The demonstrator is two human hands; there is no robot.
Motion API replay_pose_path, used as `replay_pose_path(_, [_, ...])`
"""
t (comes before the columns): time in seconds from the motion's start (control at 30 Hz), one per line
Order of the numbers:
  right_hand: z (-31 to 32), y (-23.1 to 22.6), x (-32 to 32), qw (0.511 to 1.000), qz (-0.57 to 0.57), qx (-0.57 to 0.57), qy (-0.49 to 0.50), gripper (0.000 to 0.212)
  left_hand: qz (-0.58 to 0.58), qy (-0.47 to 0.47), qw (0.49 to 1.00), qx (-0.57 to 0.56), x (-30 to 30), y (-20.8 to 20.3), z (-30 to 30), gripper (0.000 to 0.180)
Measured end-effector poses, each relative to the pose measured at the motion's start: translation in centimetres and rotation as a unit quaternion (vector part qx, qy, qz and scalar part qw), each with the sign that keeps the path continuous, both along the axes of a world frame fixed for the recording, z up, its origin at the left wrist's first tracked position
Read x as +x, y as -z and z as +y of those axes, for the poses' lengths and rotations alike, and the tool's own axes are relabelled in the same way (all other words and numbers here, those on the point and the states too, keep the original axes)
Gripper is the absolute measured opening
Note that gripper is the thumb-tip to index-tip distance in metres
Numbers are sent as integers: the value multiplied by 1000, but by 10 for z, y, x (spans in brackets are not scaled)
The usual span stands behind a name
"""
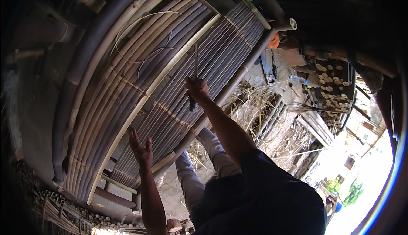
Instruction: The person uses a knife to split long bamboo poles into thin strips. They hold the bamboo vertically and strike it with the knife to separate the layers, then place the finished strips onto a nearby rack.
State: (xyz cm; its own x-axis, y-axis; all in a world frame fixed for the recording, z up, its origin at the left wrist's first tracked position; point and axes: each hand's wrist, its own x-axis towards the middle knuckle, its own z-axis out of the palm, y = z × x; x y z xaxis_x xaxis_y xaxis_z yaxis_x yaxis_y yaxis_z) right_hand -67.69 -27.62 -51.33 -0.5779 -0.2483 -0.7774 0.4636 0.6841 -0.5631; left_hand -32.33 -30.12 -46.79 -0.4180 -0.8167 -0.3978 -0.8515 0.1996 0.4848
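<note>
My right hand (197, 88) grips a knife above the bamboo seat slats (178, 95). Its narrow blade (196, 61) points away from me, and the dark handle end (193, 105) shows below my fist. Lower left, my left hand (142, 151) is held open, fingers spread and nothing in them, over the near left part of the bench; whether it touches the slats I cannot tell. A pale split-bamboo rail (154, 85) runs lengthwise between the seat slats and the wider backrest slats (97, 103). Woven bindings (174, 116) cross the seat slats.
Thin curled bamboo strips (119, 34) lie over the backrest. A thick bamboo pole (242, 71) edges the near side. Fibre shavings (250, 103) litter the ground at right, with a plastic bottle (298, 79) and stacked cut bamboo poles (333, 90) beyond. My legs (187, 175) stand close to the bench.
</note>
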Motion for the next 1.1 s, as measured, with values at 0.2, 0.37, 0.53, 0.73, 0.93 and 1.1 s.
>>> replay_pose_path(0.2, [94, -10, -18, 972, 128, 113, -163, 86, -35, 41, 998, 18, -12, 35, 29, 81])
replay_pose_path(0.37, [95, -46, -97, 941, 177, 93, -273, 102, -154, 29, 987, 24, -37, 57, 24, 93])
replay_pose_path(0.53, [37, -42, -230, 810, 328, 243, -421, 75, -233, 13, 968, 98, -53, 64, 12, 95])
replay_pose_path(0.73, [-58, -76, -313, 674, 423, 341, -501, 66, -224, 5, 969, 108, -58, 64, 8, 91])
replay_pose_path(0.93, [-51, -60, -304, 694, 360, 359, -509, 67, -178, 11, 983, 53, -64, 76, -3, 77])
replay_pose_path(1.1, [53, -30, -239, 896, 315, 204, -237, 47, -116, -25, 992, 49, -62, 62, -19, 43])
